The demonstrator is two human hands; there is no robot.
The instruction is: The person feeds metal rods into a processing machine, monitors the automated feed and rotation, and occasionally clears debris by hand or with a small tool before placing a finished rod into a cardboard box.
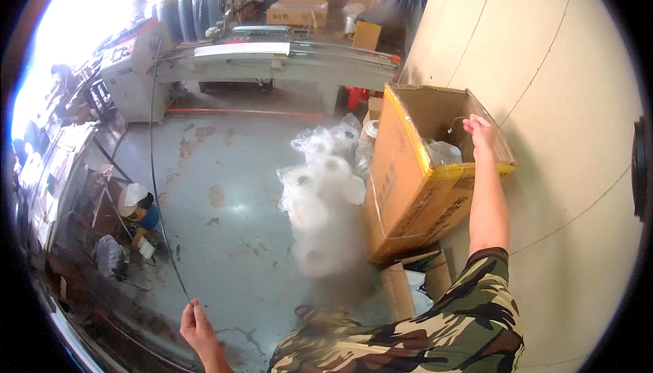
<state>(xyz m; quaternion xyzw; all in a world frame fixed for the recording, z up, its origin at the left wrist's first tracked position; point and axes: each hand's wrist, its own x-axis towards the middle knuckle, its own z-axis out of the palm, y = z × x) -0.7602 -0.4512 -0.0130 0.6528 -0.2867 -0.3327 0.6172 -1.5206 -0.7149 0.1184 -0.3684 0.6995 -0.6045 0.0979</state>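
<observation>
My left hand [197, 329], low at the left, is closed in a pinch on one end of a long, thin dark rod or cord [155, 169]. It stretches away in a bow toward the machine's left end. My right hand [481, 132] reaches over a tall cardboard box [408, 169], fingers closed on a thin pale strand [457, 122] that curves down inside the opening. What the strand hangs from or leads to cannot be made out. Clear plastic wrapping [444, 152] shows in the box, close below my right wrist.
Left of the box, several plastic-wrapped white rolls [320, 189] stand on the grey floor [224, 237]. A smaller open carton [398, 291] sits below it. A long machine [272, 67] spans the far side; a pale wall [564, 135] bounds the right. Clutter with a bucket [146, 213] lies left.
</observation>
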